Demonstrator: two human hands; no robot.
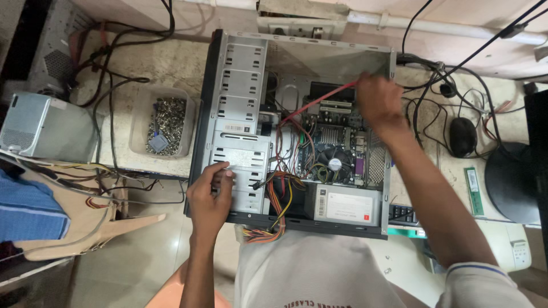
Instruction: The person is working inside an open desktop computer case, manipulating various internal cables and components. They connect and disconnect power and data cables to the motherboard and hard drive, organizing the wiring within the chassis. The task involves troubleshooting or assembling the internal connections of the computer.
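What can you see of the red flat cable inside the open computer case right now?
The red flat cable is a thin, flexible, plastic-looking strip running diagonally across the open computer case. Its upper end is at the fingers of the right hand, near the case's rear wall. From there it slopes down and left above the green motherboard, then bends downward among other wires near the drive bays. Its lower end is hidden there. It looks fairly taut. The left hand does not touch it.

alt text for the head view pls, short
Person's right hand reaches into an open computer case holding a red cable; left hand grips the drive bays. A tub of screws sits left.
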